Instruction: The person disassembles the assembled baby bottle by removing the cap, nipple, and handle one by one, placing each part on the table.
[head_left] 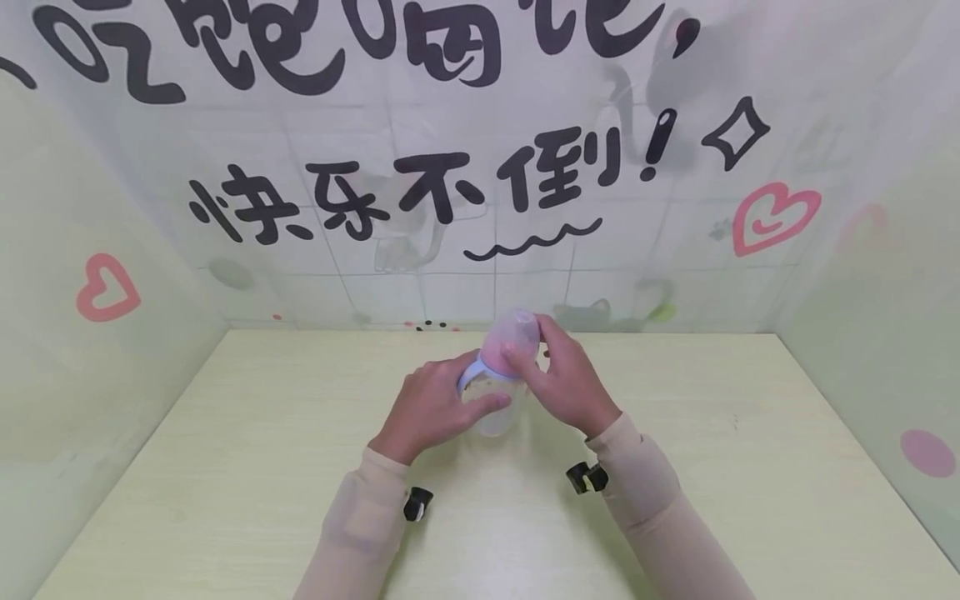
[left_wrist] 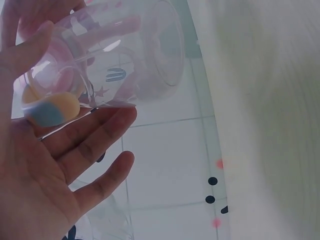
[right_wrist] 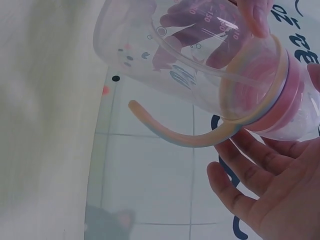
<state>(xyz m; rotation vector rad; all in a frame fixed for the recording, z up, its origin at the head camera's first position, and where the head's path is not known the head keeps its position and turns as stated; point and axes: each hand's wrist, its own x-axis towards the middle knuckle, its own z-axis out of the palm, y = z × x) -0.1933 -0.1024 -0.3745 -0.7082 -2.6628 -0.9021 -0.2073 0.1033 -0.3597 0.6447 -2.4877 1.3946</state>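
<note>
A clear baby bottle (head_left: 491, 423) is held tilted above the table between both hands. My left hand (head_left: 435, 406) grips its body, thumb across the near side; the left wrist view shows the ring and little fingers spread away from the clear wall (left_wrist: 162, 45). At the top, my right hand (head_left: 572, 379) holds the pink collar and domed cap (head_left: 517, 329) between thumb and fingers. In the right wrist view, a curved yellow-and-blue handle (right_wrist: 185, 141) juts out beside the pink collar (right_wrist: 287, 102). Pale inner parts show through the plastic; whether it holds liquid, I cannot tell.
Beneath the hands lies a pale wood-grain table (head_left: 225, 467). A white printed sheet (head_left: 465, 300) with black writing stands behind it, and pale side walls (head_left: 885, 333) rise left and right. Small black devices (head_left: 417, 504) are fixed at both wrists.
</note>
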